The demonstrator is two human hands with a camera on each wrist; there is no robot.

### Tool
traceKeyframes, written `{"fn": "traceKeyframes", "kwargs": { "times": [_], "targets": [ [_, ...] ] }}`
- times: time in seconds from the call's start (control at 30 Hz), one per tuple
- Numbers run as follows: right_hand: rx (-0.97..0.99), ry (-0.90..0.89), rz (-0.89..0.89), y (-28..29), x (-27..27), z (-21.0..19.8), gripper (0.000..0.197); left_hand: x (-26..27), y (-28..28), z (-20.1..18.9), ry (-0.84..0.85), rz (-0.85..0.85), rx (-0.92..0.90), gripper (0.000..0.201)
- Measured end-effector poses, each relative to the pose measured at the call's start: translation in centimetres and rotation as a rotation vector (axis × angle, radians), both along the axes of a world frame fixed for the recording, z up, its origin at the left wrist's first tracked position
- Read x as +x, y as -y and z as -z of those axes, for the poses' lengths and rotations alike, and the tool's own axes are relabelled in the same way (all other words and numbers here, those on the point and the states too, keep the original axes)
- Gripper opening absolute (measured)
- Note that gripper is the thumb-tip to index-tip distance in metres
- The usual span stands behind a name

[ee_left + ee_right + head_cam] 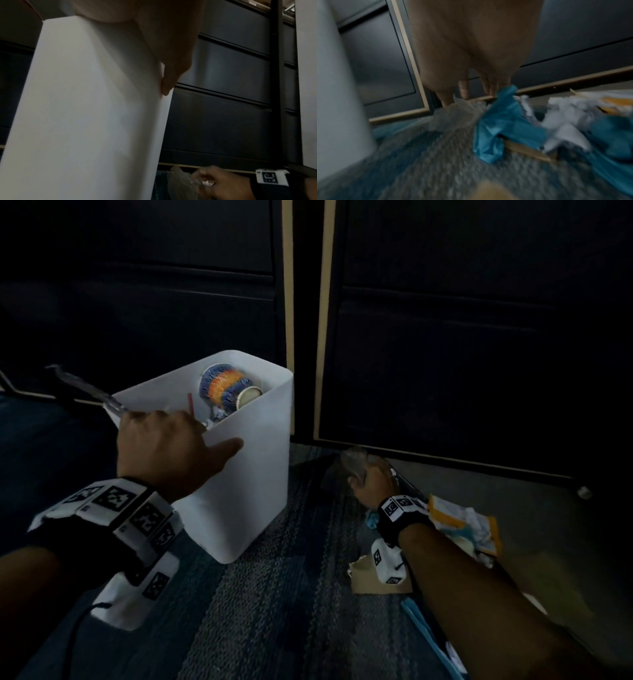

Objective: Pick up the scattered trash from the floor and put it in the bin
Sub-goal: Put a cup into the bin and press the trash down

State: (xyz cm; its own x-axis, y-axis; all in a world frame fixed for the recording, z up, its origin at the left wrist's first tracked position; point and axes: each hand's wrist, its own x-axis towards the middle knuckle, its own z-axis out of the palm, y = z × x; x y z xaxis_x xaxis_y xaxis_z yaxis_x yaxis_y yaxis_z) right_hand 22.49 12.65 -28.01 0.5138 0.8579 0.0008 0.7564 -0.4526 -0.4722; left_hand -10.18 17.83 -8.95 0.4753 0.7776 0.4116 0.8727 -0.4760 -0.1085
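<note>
A white bin (253, 474) stands on the carpet with a blue and orange paper cup (226, 388) inside. My left hand (164, 446) grips its near rim, thumb pressed on the outer wall (85, 121). A clear plastic strip (85, 388) sticks out up-left from under that hand's fingers. To the right of the bin, my right hand (371, 481) is low at the cabinet base and pinches a crumpled clear plastic wrapper (352, 465) lying on the floor. Its fingertips (464, 92) reach down onto the wrapper (458, 113).
A pile of trash lies right of my right hand: a blue plastic piece (498, 121), crumpled white paper (565, 119), a yellow and white wrapper (459, 518) and torn cardboard (373, 580). Dark cabinets (462, 354) close off the back. Carpet (281, 594) lies between bin and pile.
</note>
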Motion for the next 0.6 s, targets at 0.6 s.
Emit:
{"fn": "traceKeyframes", "kwargs": {
  "times": [0.6],
  "targets": [
    [-0.107,-0.089,-0.132,-0.7,-0.9,0.4,0.054,-0.2,-0.8,0.6,0.018,0.008,0.001,0.074]
  ]
}}
